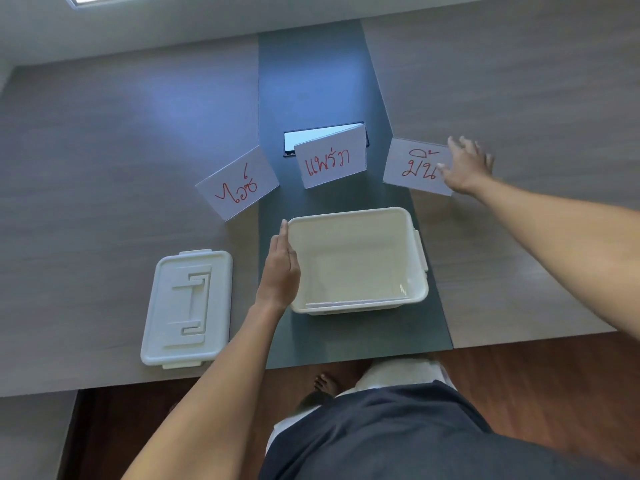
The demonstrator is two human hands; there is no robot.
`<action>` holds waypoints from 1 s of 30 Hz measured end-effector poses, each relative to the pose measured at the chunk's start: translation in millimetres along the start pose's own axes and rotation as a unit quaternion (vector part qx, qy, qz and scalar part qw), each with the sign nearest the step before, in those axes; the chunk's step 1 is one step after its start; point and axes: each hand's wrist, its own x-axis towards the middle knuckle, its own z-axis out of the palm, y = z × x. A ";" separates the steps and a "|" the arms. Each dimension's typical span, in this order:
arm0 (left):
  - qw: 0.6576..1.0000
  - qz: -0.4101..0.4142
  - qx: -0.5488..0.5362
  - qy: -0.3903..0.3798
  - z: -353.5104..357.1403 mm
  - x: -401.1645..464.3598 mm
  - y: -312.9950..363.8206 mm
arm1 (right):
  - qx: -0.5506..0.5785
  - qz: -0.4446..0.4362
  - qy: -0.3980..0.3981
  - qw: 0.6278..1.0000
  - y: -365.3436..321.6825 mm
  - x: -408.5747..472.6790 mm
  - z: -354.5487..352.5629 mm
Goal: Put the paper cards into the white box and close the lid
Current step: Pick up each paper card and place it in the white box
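Observation:
The white box (412, 292) stands open and empty near the table's front edge, on the dark centre strip. Its lid (188, 306) lies flat on the table to the left. Three white paper cards with red handwriting lie beyond the box: a left card (237, 183), a middle card (330, 159) and a right card (414, 164). My left hand (280, 268) rests flat, fingers together, against the box's left wall. My right hand (465, 166) lies with spread fingers on the right card's right edge, covering that corner; no grip is visible.
A black-framed rectangular opening (304, 136) is set in the dark centre strip (311, 81) behind the middle card. The table's front edge (346, 362) runs just below the box, with wooden floor and my legs beneath.

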 end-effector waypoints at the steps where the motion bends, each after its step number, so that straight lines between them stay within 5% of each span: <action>1: 1.000 -0.001 -0.001 0.001 0.2 0.3 -1.1 | -0.042 0.007 -0.028 0.999 5.5 3.6 2.5; 12: 1.000 0.006 0.003 0.006 -0.4 0.2 0.0 | -0.026 -0.008 -0.008 1.000 6.1 5.4 0.4; 21: 1.000 0.002 -0.010 -0.002 -1.6 -1.5 1.4 | 0.058 0.016 0.108 0.992 -27.4 -21.0 -15.1; 30: 1.000 0.008 -0.018 -0.006 -1.9 -1.9 1.2 | 0.168 -0.103 0.184 0.963 -70.9 -71.8 -64.5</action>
